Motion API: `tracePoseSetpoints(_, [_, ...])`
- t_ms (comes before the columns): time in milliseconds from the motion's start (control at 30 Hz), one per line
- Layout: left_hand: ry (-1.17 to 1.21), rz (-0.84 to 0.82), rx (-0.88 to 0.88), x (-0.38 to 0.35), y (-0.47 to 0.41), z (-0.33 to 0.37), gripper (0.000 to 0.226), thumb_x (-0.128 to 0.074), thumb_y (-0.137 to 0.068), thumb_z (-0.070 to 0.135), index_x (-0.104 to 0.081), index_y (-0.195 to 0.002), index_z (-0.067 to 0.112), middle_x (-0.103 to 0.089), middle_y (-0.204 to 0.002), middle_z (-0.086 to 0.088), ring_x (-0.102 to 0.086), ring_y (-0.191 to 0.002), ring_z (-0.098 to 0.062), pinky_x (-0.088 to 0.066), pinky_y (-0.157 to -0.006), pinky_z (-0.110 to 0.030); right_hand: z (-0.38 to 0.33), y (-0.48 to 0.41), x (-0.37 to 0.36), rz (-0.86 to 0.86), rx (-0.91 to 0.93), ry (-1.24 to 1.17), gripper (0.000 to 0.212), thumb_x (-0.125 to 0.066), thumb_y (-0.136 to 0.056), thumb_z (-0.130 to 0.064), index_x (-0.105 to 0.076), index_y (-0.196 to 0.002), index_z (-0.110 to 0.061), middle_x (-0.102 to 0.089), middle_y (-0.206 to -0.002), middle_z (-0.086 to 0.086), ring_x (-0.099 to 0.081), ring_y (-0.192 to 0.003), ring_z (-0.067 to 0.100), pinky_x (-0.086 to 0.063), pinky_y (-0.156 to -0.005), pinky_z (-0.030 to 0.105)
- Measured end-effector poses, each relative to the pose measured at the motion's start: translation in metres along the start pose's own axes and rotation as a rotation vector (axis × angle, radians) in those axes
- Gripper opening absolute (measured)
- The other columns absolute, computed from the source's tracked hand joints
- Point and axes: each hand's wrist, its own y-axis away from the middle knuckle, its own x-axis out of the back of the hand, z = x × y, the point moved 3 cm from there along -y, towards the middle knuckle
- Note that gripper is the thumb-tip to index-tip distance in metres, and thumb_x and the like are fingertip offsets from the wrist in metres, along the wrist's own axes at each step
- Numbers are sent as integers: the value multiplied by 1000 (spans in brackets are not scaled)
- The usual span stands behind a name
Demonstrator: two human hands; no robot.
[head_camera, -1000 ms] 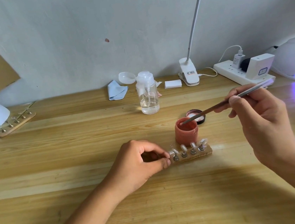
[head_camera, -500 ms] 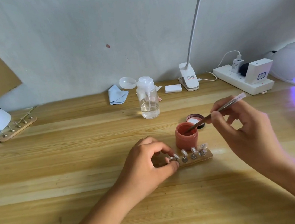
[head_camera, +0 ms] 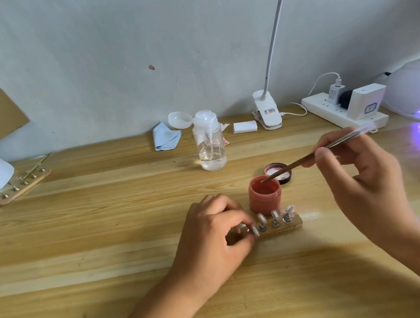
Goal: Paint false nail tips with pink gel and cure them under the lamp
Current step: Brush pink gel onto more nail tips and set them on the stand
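The clip lamp (head_camera: 267,112) label was too blurry to read. The left hand (head_camera: 212,234) had slid further over the holder (head_camera: 295,221), pinching its left end. The right hand (head_camera: 362,175) gripped the brush (head_camera: 308,159).

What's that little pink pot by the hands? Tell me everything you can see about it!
The pink pot is a small round jar, plastic by its look, smeared pink outside and holding pink gel. It stands upright and open on the wooden table, just behind the nail strip. A lid lies behind it. The brush held by the right hand dips its tip inside.
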Motion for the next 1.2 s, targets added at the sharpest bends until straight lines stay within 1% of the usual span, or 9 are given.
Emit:
tracePoseSetpoints(133, [65, 97, -22, 8, 1, 4, 9, -79, -69, 18, -75, -76, 22, -73, -87, 15, -66, -89, -4, -42, -85, -35, 2, -4, 5, 56, -53, -255, 14, -56, -91, -14, -61, -88, -27, -71, -77, -15, -65, -73, -1, -45, -70, 12])
tracePoseSetpoints(233, [211, 167, 48, 15, 3, 2, 5, -78, -73, 20, -74, -76, 22, -74, -80, 16, -69, -81, -2, -45, -83, -29, 2, -3, 5, 45, -54, -369, 6, -57, -86, -25, -63, -87, -28, -69, -77, -15, -66, -76, 7, -48, -71, 17])
tracePoseSetpoints(300, [298, 178, 113, 16, 3, -2, 7, -81, -74, 17, -76, -77, 21, -74, -77, 15, -69, -77, -4, -44, -76, -18, 1, 0, 4, 17, -47, -404, 10, -57, -85, -28, -67, -85, -32, -68, -80, -10, -61, -76, 16, -49, -73, 23])
tracePoseSetpoints(400, [387, 177, 179, 17, 2, -7, 13, -84, -75, 6, -79, -82, 16, -75, -75, 13, -70, -72, -3, -40, -69, -3, -5, 5, -1, -62, -6, -435, 13, -56, -88, -25, -67, -88, -31, -69, -82, -7, -60, -75, 12, -49, -74, 21])
tracePoseSetpoints(500, [436, 186, 197, 18, 1, -10, 14, -83, -75, 6, -79, -83, 17, -75, -75, 12, -70, -71, -2, -41, -66, -3, -10, 9, -5, -143, 27, -482, 9, -53, -91, -15, -61, -94, -17, -70, -84, -11, -64, -77, 3, -49, -77, 15])
tracePoseSetpoints(700, [456, 178, 208, 17, 1, -10, 16, -84, -75, 7, -78, -81, 21, -75, -72, 12, -68, -68, 0, -41, -65, -3, -10, 12, -8, -169, -4, -474, 16, -49, -93, 2, -60, -95, -9, -72, -84, -12, -67, -79, 1, -50, -77, 13])
tracePoseSetpoints(933, [463, 185, 189, 18, 0, -9, 12, -84, -74, 7, -79, -82, 15, -76, -77, 10, -69, -72, -2, -42, -67, -3, -8, 10, -7, -159, -21, -473, 15, -52, -91, 2, -60, -93, -10, -72, -81, -12, -67, -77, 3, -49, -75, 13])
tracePoseSetpoints(1100, [449, 192, 178, 19, -1, -10, 13, -83, -74, 5, -79, -83, 14, -76, -78, 9, -69, -74, -3, -41, -68, -4, -9, 8, -3, -102, -22, -477, 9, -54, -88, -19, -61, -90, -15, -71, -79, -10, -64, -74, 6, -49, -72, 17])
tracePoseSetpoints(1200, [444, 197, 177, 18, -1, -11, 13, -84, -73, 4, -79, -82, 12, -76, -79, 8, -69, -73, -3, -41, -68, -4, -10, 11, -6, -127, -15, -488, 6, -57, -92, -11, -62, -92, -15, -71, -82, -10, -63, -75, 4, -49, -74, 16])
